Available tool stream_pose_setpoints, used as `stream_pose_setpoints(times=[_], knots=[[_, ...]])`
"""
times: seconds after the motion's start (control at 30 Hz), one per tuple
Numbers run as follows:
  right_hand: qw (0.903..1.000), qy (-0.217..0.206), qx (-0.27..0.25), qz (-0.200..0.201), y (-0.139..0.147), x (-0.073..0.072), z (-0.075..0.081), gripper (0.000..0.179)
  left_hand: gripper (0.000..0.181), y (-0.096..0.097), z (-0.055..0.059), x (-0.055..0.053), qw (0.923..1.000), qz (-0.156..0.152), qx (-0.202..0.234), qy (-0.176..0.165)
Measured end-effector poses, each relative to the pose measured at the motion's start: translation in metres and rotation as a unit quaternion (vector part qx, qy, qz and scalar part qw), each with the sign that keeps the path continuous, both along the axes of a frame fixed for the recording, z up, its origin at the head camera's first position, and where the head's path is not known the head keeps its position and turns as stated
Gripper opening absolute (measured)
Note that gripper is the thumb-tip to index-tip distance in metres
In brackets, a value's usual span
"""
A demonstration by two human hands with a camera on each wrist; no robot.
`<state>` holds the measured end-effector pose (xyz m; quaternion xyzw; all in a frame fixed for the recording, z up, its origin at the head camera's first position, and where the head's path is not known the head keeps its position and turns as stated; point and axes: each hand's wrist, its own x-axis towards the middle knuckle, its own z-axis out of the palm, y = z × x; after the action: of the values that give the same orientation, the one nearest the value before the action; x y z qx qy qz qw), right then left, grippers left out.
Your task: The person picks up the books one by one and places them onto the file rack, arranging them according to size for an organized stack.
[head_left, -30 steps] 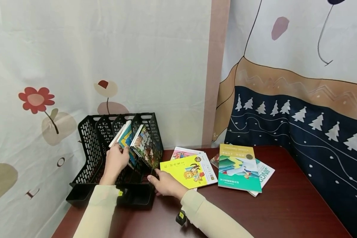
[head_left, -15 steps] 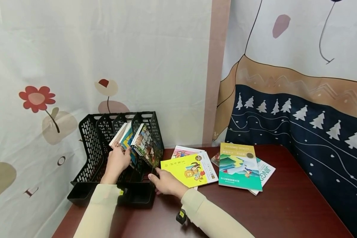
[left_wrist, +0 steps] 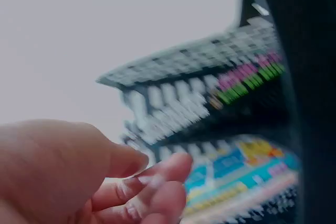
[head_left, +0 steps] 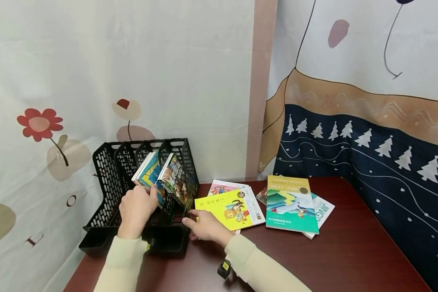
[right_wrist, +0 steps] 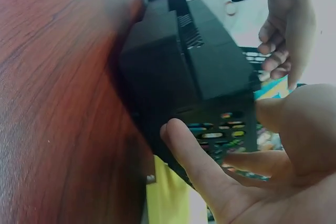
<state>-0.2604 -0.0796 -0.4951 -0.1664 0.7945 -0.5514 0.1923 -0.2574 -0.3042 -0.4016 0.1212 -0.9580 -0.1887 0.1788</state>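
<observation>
A black file rack (head_left: 106, 178) with tall perforated dividers stands at the left of the table. Several thin books with blue and yellow covers (head_left: 151, 172) lean in one slot. Beside them, in the rightmost slot, tilts a book with a dark, colourful cover (head_left: 174, 178). My left hand (head_left: 136, 209) is in front of the blue and yellow books, fingers loosely bent and holding nothing; in the left wrist view the books lie just past its fingertips (left_wrist: 181, 166). My right hand (head_left: 206, 227) grips the rack's front right edge, fingers along the outer wall (right_wrist: 210, 145).
Right of the rack lies a yellow book (head_left: 226, 209) over a pink-covered one (head_left: 220, 187). Farther right, a green and gold book (head_left: 292, 207) overlaps a white book (head_left: 323, 209). A printed curtain (head_left: 204, 81) hangs behind the dark red table (head_left: 350, 251).
My left hand has let go of the books and drawn back slightly toward me and to the left. The right hand stays on the rack.
</observation>
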Motion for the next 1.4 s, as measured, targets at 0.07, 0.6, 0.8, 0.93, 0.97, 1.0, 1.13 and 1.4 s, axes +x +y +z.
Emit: stream_pose_setpoints(times=[0.07, 0.6, 0.8, 0.93, 0.97, 1.0, 1.13, 1.4], knots=[[0.9997, -0.009, -0.023, -0.001, 0.009, 0.001, 0.004, 0.060, 0.059, 0.011, 0.006, 0.005, 0.9997, -0.016, 0.006, 0.020], [0.9974, 0.030, -0.036, -0.054, 0.136, -0.007, 0.042, 0.040, 0.040, 0.112, 0.010, 0.006, 0.9795, -0.155, 0.124, 0.033], [0.9930, -0.004, -0.031, -0.114, 0.182, -0.012, 0.043, 0.041, 0.031, 0.159, -0.012, -0.009, 0.9553, -0.256, 0.147, -0.016], [0.9902, -0.019, -0.034, -0.134, 0.205, -0.018, 0.044, 0.043, 0.033, 0.196, -0.030, -0.023, 0.9346, -0.313, 0.162, -0.051], [0.9896, -0.017, -0.032, -0.139, 0.211, -0.019, 0.044, 0.044, 0.034, 0.205, -0.034, -0.026, 0.9289, -0.322, 0.173, -0.064], [0.9888, -0.016, -0.032, -0.145, 0.217, -0.020, 0.045, 0.044, 0.035, 0.214, -0.037, -0.028, 0.9223, -0.330, 0.185, -0.079], [0.9828, -0.003, -0.026, -0.183, 0.251, -0.027, 0.044, 0.048, 0.045, 0.247, -0.049, -0.034, 0.9043, -0.349, 0.201, -0.141], [0.9334, -0.006, 0.207, -0.293, 0.324, -0.033, 0.027, 0.062, 0.049, 0.269, -0.063, -0.036, 0.9092, -0.331, 0.188, -0.168]])
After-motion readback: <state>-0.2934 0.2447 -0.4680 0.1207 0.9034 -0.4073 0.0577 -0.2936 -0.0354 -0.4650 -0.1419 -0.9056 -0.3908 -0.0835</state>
